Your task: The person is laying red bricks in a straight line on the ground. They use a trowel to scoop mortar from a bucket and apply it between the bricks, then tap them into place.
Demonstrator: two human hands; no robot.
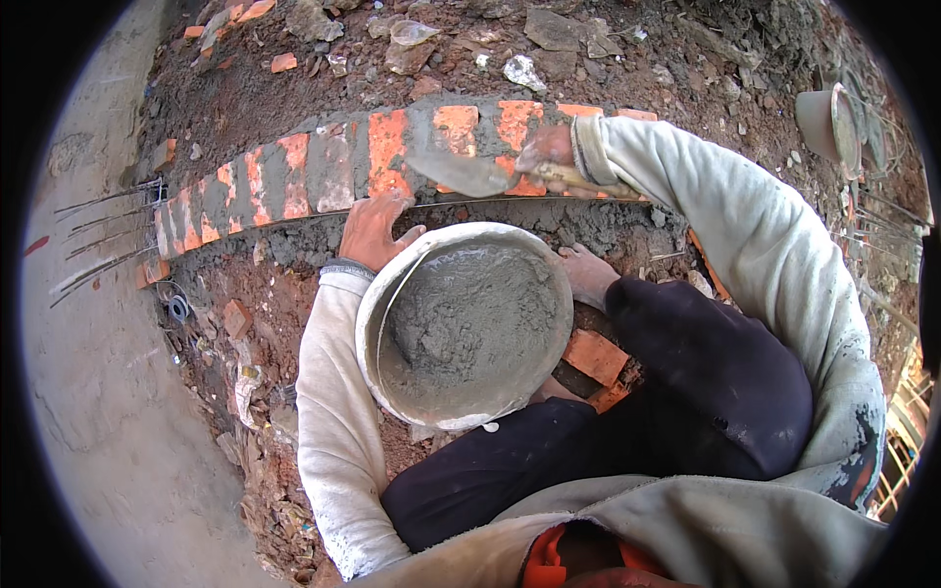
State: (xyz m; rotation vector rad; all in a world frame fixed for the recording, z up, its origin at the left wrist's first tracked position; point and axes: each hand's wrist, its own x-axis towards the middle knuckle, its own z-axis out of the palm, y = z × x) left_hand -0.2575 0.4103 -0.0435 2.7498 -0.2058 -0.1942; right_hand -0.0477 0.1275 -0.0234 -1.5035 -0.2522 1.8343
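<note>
A curved row of orange bricks (295,176) with grey mortar between them runs across the far side. My right hand (547,155) is closed round the wooden handle of a trowel (459,173), whose blade lies over the bricks and is slightly blurred. Against the near edge of the row rests my left hand (375,231), thumb held apart, its fingertips touching the brickwork. Close below it stands a bucket (367,338) of wet grey mortar (472,314), between my arms and in front of my folded legs.
Bare metal rods (108,240) stick out from the row's left end, beside a grey concrete surface (93,392). Loose bricks (595,358) lie by my feet. Rubble and soil lie beyond the row, with another bucket (831,125) at the far right.
</note>
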